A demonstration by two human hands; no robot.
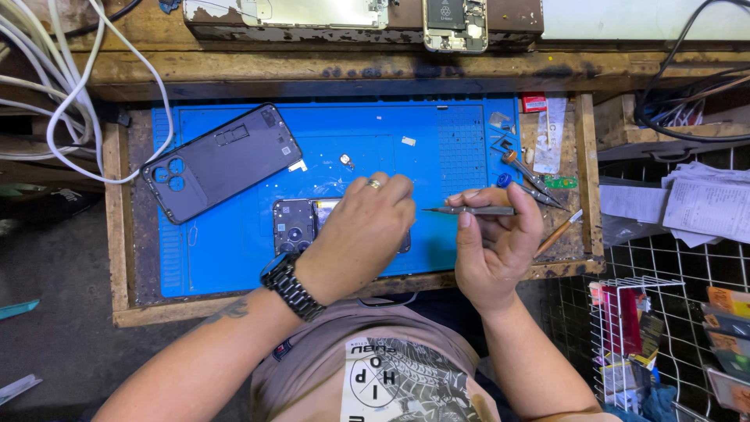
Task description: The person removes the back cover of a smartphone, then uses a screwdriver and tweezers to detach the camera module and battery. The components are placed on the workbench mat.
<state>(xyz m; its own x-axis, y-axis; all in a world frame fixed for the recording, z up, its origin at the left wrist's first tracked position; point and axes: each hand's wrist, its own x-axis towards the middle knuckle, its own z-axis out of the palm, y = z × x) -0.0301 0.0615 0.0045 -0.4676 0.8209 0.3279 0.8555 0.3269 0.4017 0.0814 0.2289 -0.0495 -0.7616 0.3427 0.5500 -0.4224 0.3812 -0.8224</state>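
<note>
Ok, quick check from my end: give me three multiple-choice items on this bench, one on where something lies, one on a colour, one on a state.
1. Where does the detached phone back cover lie?
A. upper left of the mat
B. in the wire basket
C. on the person's lap

2. What colour is the work mat?
A. green
B. blue
C. red

3. What is the right hand doing with the thin metal tool?
A. it has laid it on the mat
B. it pinches it, tip toward the left hand
C. it holds it pointing at the ceiling

Answers: 1 A, the dark cover sits left of the hands on the mat; 2 B, the mat is plainly blue; 3 B, fingers grip the tool, which lies level and points left.
</note>
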